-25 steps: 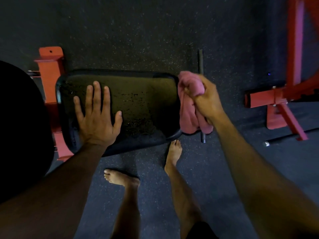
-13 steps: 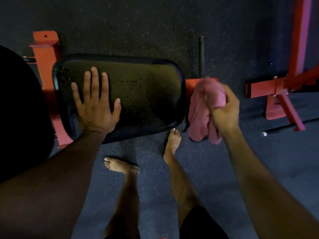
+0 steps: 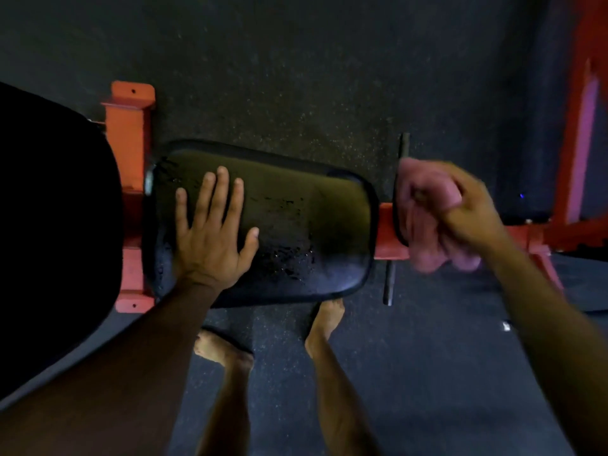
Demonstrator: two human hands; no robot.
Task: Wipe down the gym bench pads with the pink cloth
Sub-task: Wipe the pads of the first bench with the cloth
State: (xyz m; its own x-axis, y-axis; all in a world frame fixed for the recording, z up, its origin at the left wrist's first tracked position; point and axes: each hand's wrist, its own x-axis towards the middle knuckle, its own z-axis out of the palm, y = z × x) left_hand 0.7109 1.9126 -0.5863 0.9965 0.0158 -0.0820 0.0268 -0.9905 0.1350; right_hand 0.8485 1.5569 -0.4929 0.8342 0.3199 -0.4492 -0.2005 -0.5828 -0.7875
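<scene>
A black bench pad (image 3: 306,225) with worn, flaking patches lies across the middle of the view on a red frame (image 3: 386,240). My left hand (image 3: 214,238) rests flat on its left half with the fingers spread. My right hand (image 3: 467,212) holds the bunched pink cloth (image 3: 424,222) just off the pad's right end, above the red frame bar. The cloth looks blurred and seems to cover a small dark pad edge (image 3: 396,205) there. A second, larger black pad (image 3: 56,232) fills the left edge.
Red frame uprights (image 3: 130,139) stand between the two pads. A thin black bar (image 3: 390,284) crosses the frame under the cloth. More red rack parts (image 3: 575,143) stand at the right. My bare feet (image 3: 325,317) are on the dark rubber floor just below the pad.
My right hand has carried the pink cloth away from the pad's right end, further right and slightly up over the red bar. My left hand stays flat on the pad.
</scene>
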